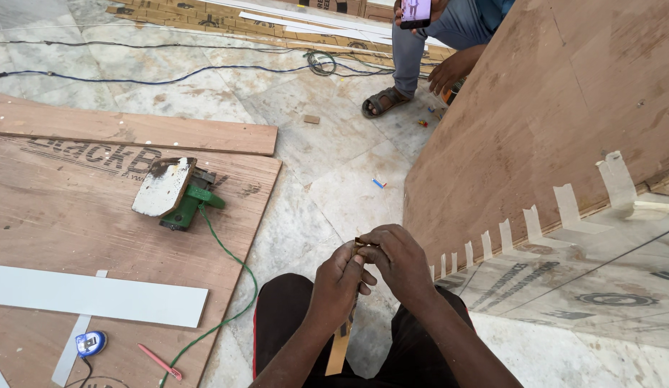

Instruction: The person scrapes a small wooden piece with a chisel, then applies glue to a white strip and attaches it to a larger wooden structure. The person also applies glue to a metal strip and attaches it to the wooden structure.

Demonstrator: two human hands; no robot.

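I pinched one brown strip (341, 343) at its top end between my left hand (339, 282) and right hand (397, 259); it hung lengthwise, pointing down toward my lap.

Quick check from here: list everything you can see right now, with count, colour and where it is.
plywood sheets: two, brown, floor left
upright plywood panel: one, brown, right, with white tape strips along its lower edge
green power tool: one, pale base plate up, on left sheet, green cord trailing
white strip: one, on left sheet
tape measure: one, blue, lower left
pencil: one, red, lower left
cables: dark, across marble floor
other person: one, top, grey trousers, sandal, holding phone
brown strip: one, held in both hands
left hand: gripping strip
right hand: gripping strip
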